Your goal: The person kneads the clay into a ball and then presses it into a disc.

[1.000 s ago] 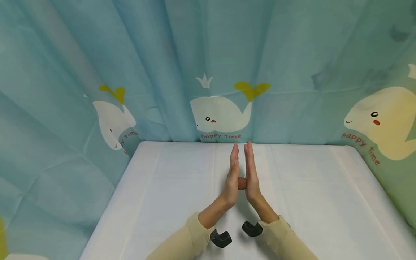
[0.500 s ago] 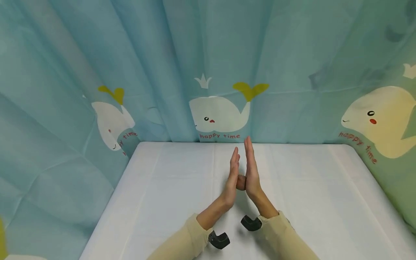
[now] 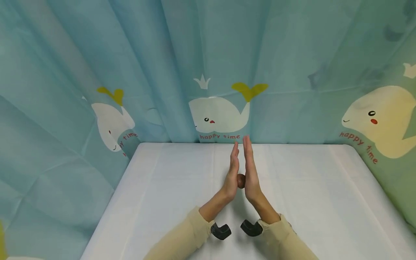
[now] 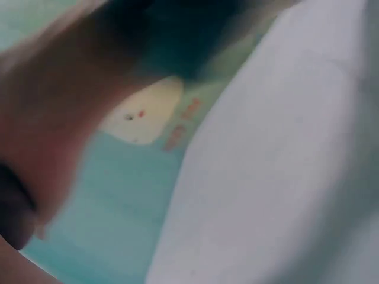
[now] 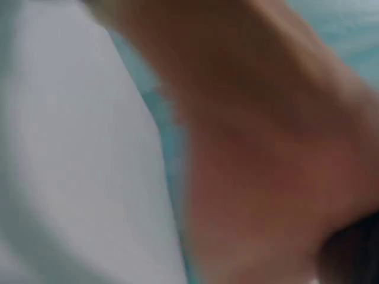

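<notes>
The round brown ball (image 3: 241, 181) sits between the bare left hand (image 3: 231, 177) and the bare right hand (image 3: 251, 177), touching both, over the white rectangular table (image 3: 308, 198). The blue-green, whale-printed fabric curtain (image 3: 146, 72) hangs behind the table and along its left and right sides.

Over my head feed I'm seeing a blue-green curtain (image 3: 292, 43) hanging in folds behind and beside a white table (image 3: 318, 202). On the curtain, a middle whale (image 3: 221, 115) is showing above red "happy time" lettering (image 3: 219, 137), while a left-hand whale (image 3: 112, 121) is tilting downward and a yellowish whale (image 3: 385, 121) is smiling at right.
</notes>
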`<state>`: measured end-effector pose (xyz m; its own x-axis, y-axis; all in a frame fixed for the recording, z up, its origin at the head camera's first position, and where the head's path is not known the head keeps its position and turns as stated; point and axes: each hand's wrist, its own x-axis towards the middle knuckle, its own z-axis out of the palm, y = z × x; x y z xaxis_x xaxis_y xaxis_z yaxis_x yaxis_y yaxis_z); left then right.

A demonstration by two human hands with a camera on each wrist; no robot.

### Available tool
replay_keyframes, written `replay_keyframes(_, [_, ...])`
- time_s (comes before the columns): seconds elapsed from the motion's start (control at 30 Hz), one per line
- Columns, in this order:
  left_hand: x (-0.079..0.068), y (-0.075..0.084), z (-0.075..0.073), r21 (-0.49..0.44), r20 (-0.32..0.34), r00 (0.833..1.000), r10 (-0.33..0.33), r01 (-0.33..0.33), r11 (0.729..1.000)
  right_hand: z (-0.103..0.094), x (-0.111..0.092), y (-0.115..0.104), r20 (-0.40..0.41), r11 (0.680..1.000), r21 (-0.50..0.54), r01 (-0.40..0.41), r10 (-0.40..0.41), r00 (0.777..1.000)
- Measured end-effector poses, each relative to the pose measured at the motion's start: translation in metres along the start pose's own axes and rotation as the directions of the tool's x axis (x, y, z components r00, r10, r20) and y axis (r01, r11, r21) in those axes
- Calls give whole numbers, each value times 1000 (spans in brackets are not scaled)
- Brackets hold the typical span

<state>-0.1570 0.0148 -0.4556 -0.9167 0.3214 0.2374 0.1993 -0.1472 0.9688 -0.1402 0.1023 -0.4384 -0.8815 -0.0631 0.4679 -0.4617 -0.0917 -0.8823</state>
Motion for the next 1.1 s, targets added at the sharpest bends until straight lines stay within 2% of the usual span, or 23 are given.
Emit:
replay_keyframes(0.17, [-8,5,7,-83,-18,1000,8,-9,996,-15,15,11,14,998,-67,-17,18,1000])
replay_keyframes(0.3, [-8,17,7,-129,4,998,56,-55,990,-19,13,26,3,999,5,-45,45,999])
replay_keyframes(0.43, [-2,27,5,-89,25,992,124,-121,989,-13,1,29,7,991,114,-76,76,997])
replay_keyframes(0.53, [7,26,2,1,-8,988,155,-155,988,-3,-12,24,42,987,150,-54,48,998])
replay_keyframes(0.67, [14,16,-2,68,-61,990,128,-124,990,3,-17,12,66,992,125,-13,5,998])
replay_keyframes(0.77, [10,10,2,54,-28,995,98,-97,994,-4,-7,6,30,994,108,-9,6,1000])
replay_keyframes(0.93, [-5,7,15,10,39,998,48,-48,999,-23,14,10,-67,989,146,7,3,998])
replay_keyframes(1.1, [-7,16,15,-41,22,998,66,-66,997,-24,12,21,-32,987,157,-40,46,998])
